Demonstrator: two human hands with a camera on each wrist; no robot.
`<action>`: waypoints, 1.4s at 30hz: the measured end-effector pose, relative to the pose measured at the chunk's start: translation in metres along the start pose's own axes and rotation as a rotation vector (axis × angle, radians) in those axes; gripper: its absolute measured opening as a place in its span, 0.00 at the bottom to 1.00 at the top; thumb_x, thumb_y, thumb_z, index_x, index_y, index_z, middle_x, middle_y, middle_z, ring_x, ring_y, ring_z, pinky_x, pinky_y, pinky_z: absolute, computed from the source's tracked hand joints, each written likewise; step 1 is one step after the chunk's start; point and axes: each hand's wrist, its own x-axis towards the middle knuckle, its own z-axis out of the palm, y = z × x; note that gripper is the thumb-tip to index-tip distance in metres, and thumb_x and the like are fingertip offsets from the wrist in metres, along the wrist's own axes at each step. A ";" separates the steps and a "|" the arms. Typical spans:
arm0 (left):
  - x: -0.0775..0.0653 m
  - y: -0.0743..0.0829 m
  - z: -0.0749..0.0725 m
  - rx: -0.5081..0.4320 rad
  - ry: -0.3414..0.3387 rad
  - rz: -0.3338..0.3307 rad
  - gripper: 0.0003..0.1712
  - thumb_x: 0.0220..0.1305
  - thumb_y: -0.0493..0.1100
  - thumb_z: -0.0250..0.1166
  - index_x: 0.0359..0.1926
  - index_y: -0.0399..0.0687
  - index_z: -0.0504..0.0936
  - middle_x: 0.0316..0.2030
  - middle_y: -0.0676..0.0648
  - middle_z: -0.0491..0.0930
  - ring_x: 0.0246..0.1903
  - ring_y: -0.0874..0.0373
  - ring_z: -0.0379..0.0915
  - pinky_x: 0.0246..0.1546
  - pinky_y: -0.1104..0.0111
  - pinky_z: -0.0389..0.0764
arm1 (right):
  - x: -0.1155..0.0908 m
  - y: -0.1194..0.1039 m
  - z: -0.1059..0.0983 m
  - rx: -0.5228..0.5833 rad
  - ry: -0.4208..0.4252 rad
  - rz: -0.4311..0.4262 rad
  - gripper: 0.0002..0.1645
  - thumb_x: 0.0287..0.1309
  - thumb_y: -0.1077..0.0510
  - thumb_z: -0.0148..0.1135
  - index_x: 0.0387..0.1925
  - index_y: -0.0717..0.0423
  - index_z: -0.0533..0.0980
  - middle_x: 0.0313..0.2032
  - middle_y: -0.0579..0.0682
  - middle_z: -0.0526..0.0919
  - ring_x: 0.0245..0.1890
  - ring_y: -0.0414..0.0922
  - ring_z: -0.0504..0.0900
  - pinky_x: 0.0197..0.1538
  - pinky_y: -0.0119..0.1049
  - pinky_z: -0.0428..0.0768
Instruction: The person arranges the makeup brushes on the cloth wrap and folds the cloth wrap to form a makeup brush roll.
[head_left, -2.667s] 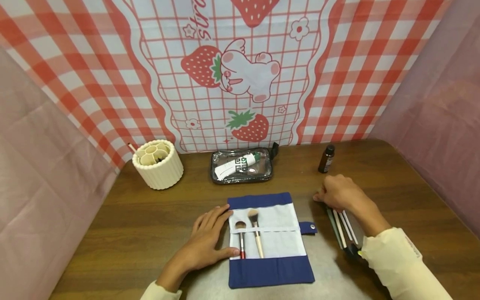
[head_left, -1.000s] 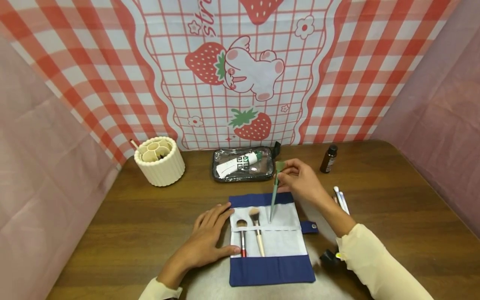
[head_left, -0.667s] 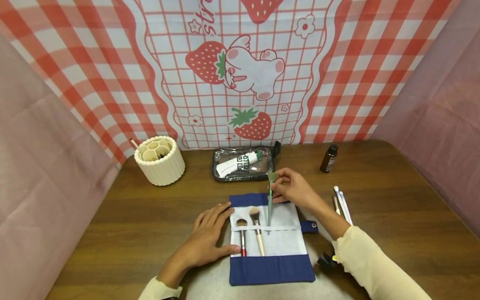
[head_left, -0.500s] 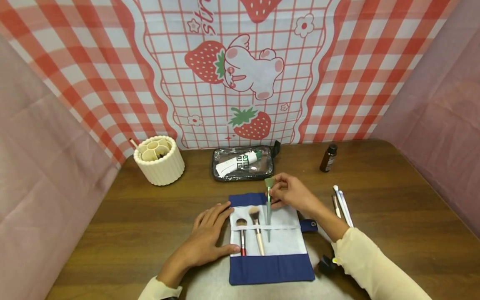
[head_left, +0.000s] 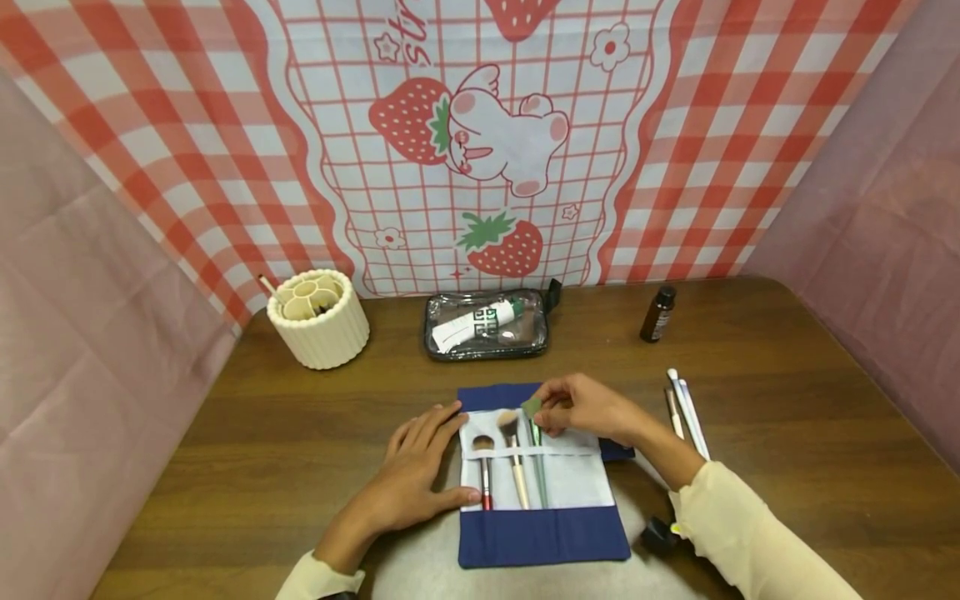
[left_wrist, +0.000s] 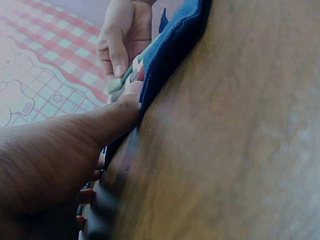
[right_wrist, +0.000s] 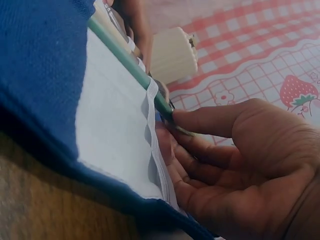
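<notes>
A blue-and-white fabric brush roll [head_left: 543, 537] lies unfolded on the wooden table. My left hand [head_left: 408, 475] rests along its left edge, fingers extended and thumb on the lower left side. With thumb and fingers my right hand [head_left: 585, 410] pinches a green makeup brush [head_left: 542, 483] near its bristle end. The brush's handle runs under the white elastic band [right_wrist: 152, 105], its far end at the blue pocket in the right wrist view. To its left, a red-handled brush [head_left: 486, 479] and a cream-handled brush [head_left: 520, 483] sit under the same band.
Several loose brushes [head_left: 692, 421] lie right of the roll, partly behind my right forearm. A dark object [head_left: 660, 535] is by the right sleeve. Farther back stand a ribbed cream holder [head_left: 322, 337], a clear pouch [head_left: 528, 340] with a white tube, and a dark bottle [head_left: 657, 315].
My right hand has brought the green brush from the right-hand pile to the roll, then slid it downward under the elastic band. The left hand has stayed in place.
</notes>
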 end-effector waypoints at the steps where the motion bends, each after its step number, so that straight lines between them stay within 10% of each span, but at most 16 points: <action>1: 0.000 0.000 0.000 -0.001 0.001 0.001 0.57 0.57 0.71 0.67 0.78 0.47 0.57 0.78 0.46 0.49 0.76 0.43 0.43 0.70 0.42 0.46 | 0.000 0.000 0.000 -0.032 -0.009 0.000 0.10 0.65 0.63 0.64 0.44 0.67 0.80 0.33 0.55 0.84 0.32 0.48 0.82 0.36 0.38 0.82; 12: 0.001 0.001 -0.001 -0.003 0.000 0.001 0.58 0.57 0.70 0.67 0.78 0.46 0.56 0.78 0.46 0.49 0.76 0.42 0.44 0.70 0.43 0.46 | -0.004 -0.002 -0.004 -0.242 0.003 -0.067 0.09 0.66 0.58 0.64 0.40 0.59 0.85 0.41 0.53 0.79 0.33 0.44 0.77 0.35 0.35 0.77; 17: 0.001 0.002 -0.002 -0.009 0.003 0.001 0.58 0.57 0.70 0.68 0.78 0.47 0.56 0.78 0.46 0.49 0.75 0.42 0.44 0.70 0.42 0.46 | -0.012 -0.012 -0.011 -0.499 0.129 -0.077 0.09 0.69 0.53 0.63 0.43 0.51 0.85 0.38 0.44 0.82 0.31 0.40 0.77 0.34 0.36 0.76; 28: 0.001 0.002 -0.002 -0.002 -0.011 -0.003 0.58 0.57 0.70 0.68 0.77 0.45 0.56 0.78 0.45 0.49 0.76 0.41 0.43 0.70 0.43 0.46 | -0.058 -0.030 -0.066 -0.921 0.421 0.167 0.07 0.61 0.57 0.64 0.27 0.51 0.80 0.23 0.45 0.78 0.24 0.46 0.76 0.25 0.44 0.73; 32: 0.001 0.001 -0.002 -0.006 -0.015 -0.009 0.58 0.57 0.71 0.67 0.78 0.46 0.56 0.78 0.45 0.49 0.76 0.41 0.43 0.70 0.43 0.45 | -0.076 -0.027 -0.082 -1.012 0.392 0.283 0.18 0.58 0.57 0.63 0.14 0.47 0.73 0.19 0.47 0.73 0.21 0.49 0.72 0.21 0.44 0.68; 42: 0.001 0.001 -0.002 -0.007 -0.008 -0.004 0.58 0.57 0.70 0.68 0.78 0.46 0.56 0.78 0.45 0.49 0.75 0.41 0.43 0.70 0.42 0.46 | -0.084 -0.010 -0.084 -1.008 0.203 0.431 0.20 0.60 0.46 0.69 0.19 0.49 0.73 0.22 0.48 0.75 0.24 0.49 0.75 0.25 0.45 0.71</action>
